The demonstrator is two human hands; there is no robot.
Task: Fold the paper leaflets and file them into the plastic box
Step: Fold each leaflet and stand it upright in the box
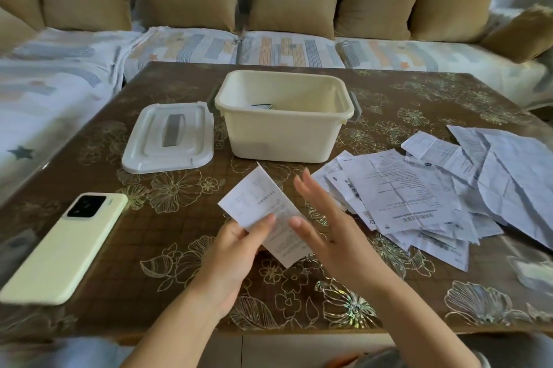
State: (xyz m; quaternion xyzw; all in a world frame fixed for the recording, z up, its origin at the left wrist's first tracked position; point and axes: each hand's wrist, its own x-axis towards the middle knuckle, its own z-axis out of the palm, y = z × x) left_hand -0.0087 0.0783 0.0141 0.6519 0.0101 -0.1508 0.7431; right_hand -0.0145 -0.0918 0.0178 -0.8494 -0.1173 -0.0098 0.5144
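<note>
My left hand (239, 245) pinches a narrow folded white leaflet (257, 203) just above the table, in front of the box. My right hand (326, 224) hovers flat and open to the leaflet's right, thumb tip touching its edge, fingers spread. The cream plastic box (284, 134) stands open at the table's middle, with a small folded paper (261, 106) lying inside near its left wall. A loose heap of unfolded, creased leaflets (419, 188) spreads over the table's right side.
The box's white lid (170, 137) lies flat to the left of the box. A pale yellow phone (65, 245) rests face down near the table's front left edge. A sofa with tan cushions (284, 8) wraps around behind and to the left.
</note>
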